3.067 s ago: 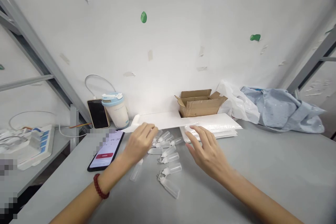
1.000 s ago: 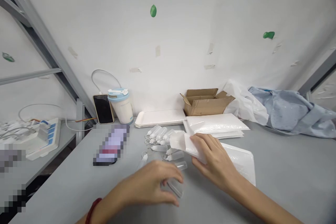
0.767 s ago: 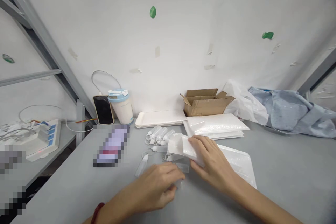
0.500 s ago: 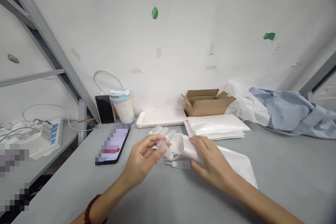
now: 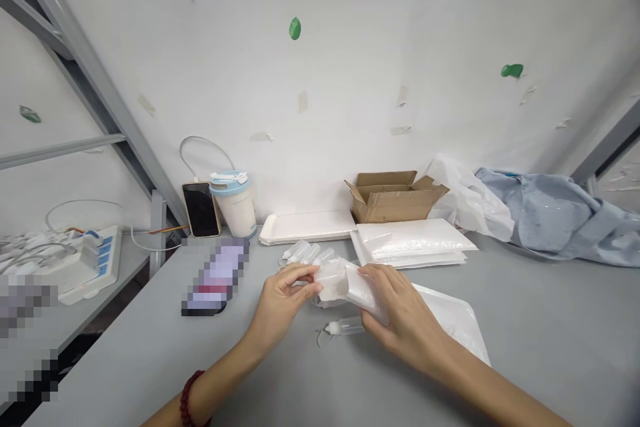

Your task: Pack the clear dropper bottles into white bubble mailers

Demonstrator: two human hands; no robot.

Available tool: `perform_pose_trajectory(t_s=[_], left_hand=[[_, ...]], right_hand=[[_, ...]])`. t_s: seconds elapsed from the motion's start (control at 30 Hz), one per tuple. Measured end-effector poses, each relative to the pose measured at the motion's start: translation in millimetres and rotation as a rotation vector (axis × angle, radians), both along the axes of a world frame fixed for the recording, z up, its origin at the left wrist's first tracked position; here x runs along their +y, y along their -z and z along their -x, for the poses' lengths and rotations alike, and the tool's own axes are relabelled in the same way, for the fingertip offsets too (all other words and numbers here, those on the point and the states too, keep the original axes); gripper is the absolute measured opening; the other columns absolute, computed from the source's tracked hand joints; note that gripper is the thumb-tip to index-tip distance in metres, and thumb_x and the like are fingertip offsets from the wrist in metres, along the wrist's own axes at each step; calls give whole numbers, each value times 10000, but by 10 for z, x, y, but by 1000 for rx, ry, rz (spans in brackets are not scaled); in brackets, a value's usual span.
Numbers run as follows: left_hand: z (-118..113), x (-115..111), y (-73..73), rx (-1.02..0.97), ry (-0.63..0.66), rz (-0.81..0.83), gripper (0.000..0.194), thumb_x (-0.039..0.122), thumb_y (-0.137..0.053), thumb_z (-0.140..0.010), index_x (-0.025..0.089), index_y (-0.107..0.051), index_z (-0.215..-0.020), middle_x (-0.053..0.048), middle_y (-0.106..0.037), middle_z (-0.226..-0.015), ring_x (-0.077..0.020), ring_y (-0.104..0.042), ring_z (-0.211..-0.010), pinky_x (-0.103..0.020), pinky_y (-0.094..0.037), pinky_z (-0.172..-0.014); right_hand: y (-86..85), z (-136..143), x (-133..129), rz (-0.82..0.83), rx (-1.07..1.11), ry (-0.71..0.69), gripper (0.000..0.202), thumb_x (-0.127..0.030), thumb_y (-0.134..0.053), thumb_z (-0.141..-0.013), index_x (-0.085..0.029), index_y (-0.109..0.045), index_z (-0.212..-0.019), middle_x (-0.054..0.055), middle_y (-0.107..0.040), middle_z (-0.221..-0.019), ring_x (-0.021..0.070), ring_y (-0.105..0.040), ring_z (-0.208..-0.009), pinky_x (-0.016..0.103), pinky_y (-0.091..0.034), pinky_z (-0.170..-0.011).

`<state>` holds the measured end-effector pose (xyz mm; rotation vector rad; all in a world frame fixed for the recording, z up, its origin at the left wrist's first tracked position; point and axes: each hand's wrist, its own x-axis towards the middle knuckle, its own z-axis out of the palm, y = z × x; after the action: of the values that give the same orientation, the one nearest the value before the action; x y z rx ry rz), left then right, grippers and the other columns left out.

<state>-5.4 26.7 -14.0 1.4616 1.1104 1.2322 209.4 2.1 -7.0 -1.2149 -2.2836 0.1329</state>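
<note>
My left hand (image 5: pixel 283 297), a dark red beaded bracelet on its wrist, pinches a small translucent squeeze bottle (image 5: pixel 329 273) between thumb and fingertips. The bottle is at the open mouth of a white bubble mailer (image 5: pixel 362 285). Wrapped around that mailer from the right is my right hand (image 5: pixel 397 303), which partly covers it. Below the mailer, a similar dropper bottle (image 5: pixel 346 326) with a thin tip lies on the table. Several more clear bottles (image 5: pixel 306 253) lie just behind my left hand. Another white bubble mailer (image 5: pixel 457 312) rests flat beneath my right forearm.
At the back stand an open cardboard box (image 5: pixel 403 203), a stack of bubble mailers (image 5: pixel 415 240) and a long white packet (image 5: pixel 307 225). A blue-lidded cup (image 5: pixel 235 207) and two phones, one upright (image 5: pixel 201 209), are left. Blue cloth (image 5: pixel 540 210) lies right.
My left hand has moved right with the bottle, bringing it to the mailer's mouth. My right hand stays nearly still around the mailer.
</note>
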Motion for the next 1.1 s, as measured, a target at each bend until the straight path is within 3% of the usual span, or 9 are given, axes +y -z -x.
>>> perform_pose_trajectory(t_s=[0.2,0.4,0.6,0.73,0.83,1.0,1.1], left_hand=[[74,34,-64,31,-3,31,220,272,-712,-680,157,-612,-839,-26,-629,-839,-160,-604,-809,-282,-511,-755],[130,38,-145,121,47,52,224,303,-707,-679,146,-637,-822,-43,-644,-859,-172,-612,-797,-294,-501,-765],[74,22,-103,134,29,118,189,314,-696,-679,150,-659,-764,-36,-668,-756,-176,-616,-734,-277,-489,-698],[-7,-28,-22,287,-3,-48,168,313,-633,-743,166,-672,-671,-47,-674,-749,-191,-590,-738,-281,-454,-667],[-61,-97,-22,410,72,-196,259,306,-528,-835,190,-690,-669,-42,-681,-755,-197,-572,-765,-308,-433,-738],[-96,-214,-135,457,270,-219,389,292,-348,-923,222,-706,-787,-29,-680,-744,-203,-544,-767,-314,-436,-737],[-71,-224,-170,433,228,-258,350,266,-342,-925,212,-683,-868,-40,-677,-832,-203,-553,-836,-320,-434,-785]], right_hand=[[-12,-5,-10,6,2,29,406,-114,-501,-740,-173,-400,-1129,112,-513,-1096,259,-466,-975,427,-417,-813],[-17,-1,-28,-3,7,23,418,-106,-508,-736,-178,-389,-1130,110,-506,-1099,260,-459,-980,426,-417,-814],[11,31,-66,8,-2,-31,451,-93,-506,-736,-189,-379,-1158,102,-500,-1122,258,-449,-1000,427,-413,-833],[44,56,-77,-5,-6,-50,458,-87,-505,-724,-184,-383,-1154,104,-507,-1117,257,-461,-986,428,-425,-816],[64,70,-82,-10,-7,-54,442,-90,-504,-724,-181,-391,-1142,104,-523,-1098,252,-478,-966,419,-436,-800],[79,88,-90,-21,-10,-75,452,-89,-505,-713,-192,-401,-1141,94,-543,-1084,239,-501,-940,397,-451,-780],[61,67,-65,-35,-5,-59,430,-97,-503,-726,-191,-407,-1135,100,-541,-1090,244,-496,-954,401,-448,-787]])
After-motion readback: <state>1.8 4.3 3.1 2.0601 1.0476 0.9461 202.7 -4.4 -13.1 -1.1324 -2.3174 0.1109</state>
